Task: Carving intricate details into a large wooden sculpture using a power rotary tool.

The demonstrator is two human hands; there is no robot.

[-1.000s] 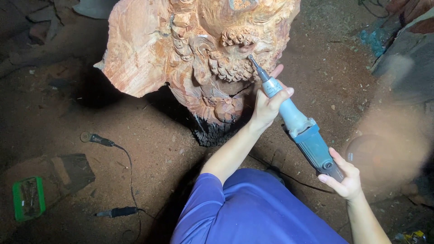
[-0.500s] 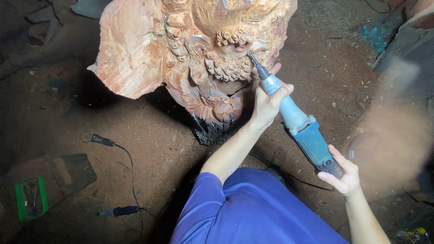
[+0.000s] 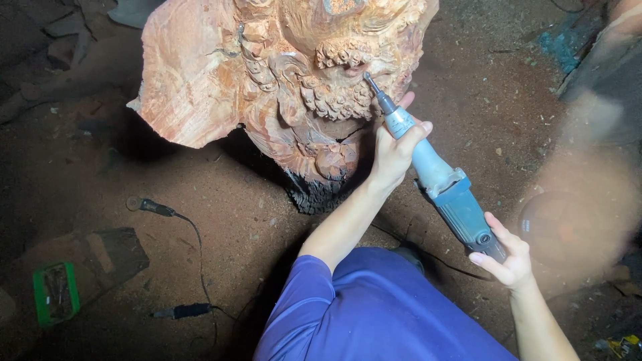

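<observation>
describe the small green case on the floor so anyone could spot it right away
Start at the big reddish wood carving and go down-left across the dirt floor, past the black cable. The green case lies on a dark slab; nothing else there is bright green.

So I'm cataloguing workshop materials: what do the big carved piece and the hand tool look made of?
The carved piece looks like raw, unfinished wood: pale orange, matte, with grain lines and rough cut faces. The rotary tool seems to have a blue-grey metal or plastic body, dull and dusty, with a dark metal bit.
</observation>
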